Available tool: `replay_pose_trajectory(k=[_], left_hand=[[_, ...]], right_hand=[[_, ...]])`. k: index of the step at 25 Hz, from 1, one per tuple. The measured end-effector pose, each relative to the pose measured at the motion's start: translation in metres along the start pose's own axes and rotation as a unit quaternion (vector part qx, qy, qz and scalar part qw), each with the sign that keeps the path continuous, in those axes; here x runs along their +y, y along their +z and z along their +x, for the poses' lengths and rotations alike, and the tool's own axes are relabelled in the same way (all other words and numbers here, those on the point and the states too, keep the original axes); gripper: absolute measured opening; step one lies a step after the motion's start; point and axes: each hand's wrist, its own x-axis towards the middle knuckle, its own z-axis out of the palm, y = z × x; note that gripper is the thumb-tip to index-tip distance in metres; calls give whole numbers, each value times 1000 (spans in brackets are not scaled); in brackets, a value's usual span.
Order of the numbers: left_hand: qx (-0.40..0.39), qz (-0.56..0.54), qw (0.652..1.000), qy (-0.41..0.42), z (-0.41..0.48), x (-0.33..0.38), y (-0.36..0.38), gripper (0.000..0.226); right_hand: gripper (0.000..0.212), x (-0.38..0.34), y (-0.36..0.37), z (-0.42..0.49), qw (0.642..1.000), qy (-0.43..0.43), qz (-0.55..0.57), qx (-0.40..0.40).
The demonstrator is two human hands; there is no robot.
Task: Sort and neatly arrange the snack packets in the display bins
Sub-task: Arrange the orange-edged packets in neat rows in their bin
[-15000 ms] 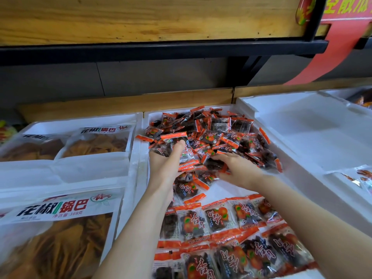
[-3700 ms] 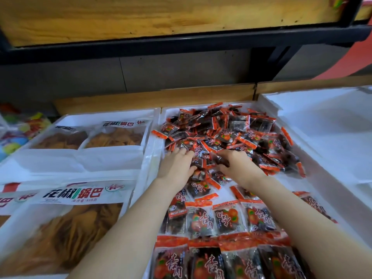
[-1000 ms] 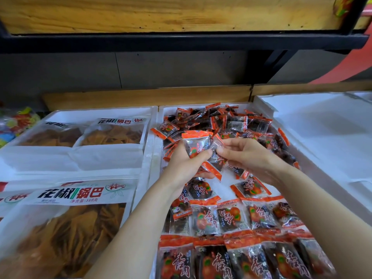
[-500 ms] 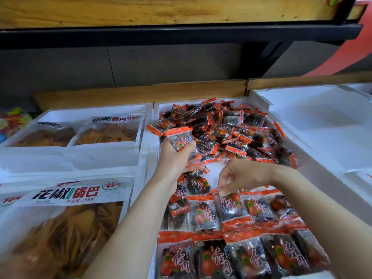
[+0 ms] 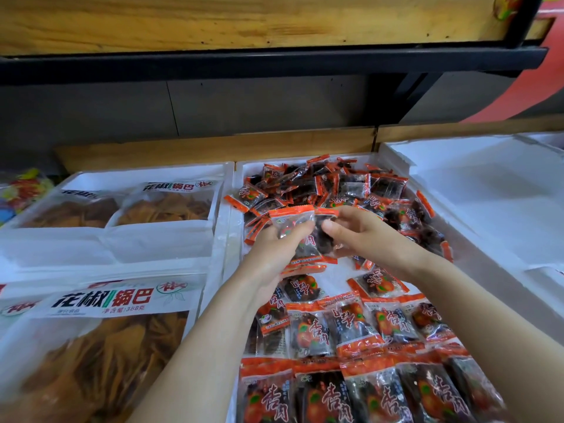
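A white foam bin (image 5: 238, 169) in the middle holds small orange-edged packets of dark dried fruit. A loose heap of packets (image 5: 341, 187) fills its far half. Tidy rows of packets (image 5: 345, 328) lie in its near half. My left hand (image 5: 276, 248) is raised over the bin and shut on a small stack of packets (image 5: 293, 222), clear faces up. My right hand (image 5: 363, 233) is beside it, fingertips pinching a dark packet (image 5: 325, 239) against the stack's right side. A single packet (image 5: 378, 282) lies loose between heap and rows.
To the left, a white foam bin (image 5: 122, 248) holds large bags of brown crisps (image 5: 91, 355). To the right is a white foam bin (image 5: 488, 203) with little in it. A wooden shelf with a black rail (image 5: 274, 61) overhangs the back.
My right hand has come up from the near rows to the left hand's stack with a dark packet. The left hand has stayed raised, still gripping its packets.
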Motion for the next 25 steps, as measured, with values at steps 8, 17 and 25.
replay_pose_trajectory(k=[8,17,25], left_hand=[[28,-46,998,23,-2,0,6,17],[-3,-207,978,-19,-5,10,8,33],[-119,-58,990,50,-19,4,23,18]], right_hand=[[10,-4,-6,0,970,-97,-48,217],[34,-11,9,-19,976,-162,-144,11],[25,-20,-23,-49,999,13,1,46]])
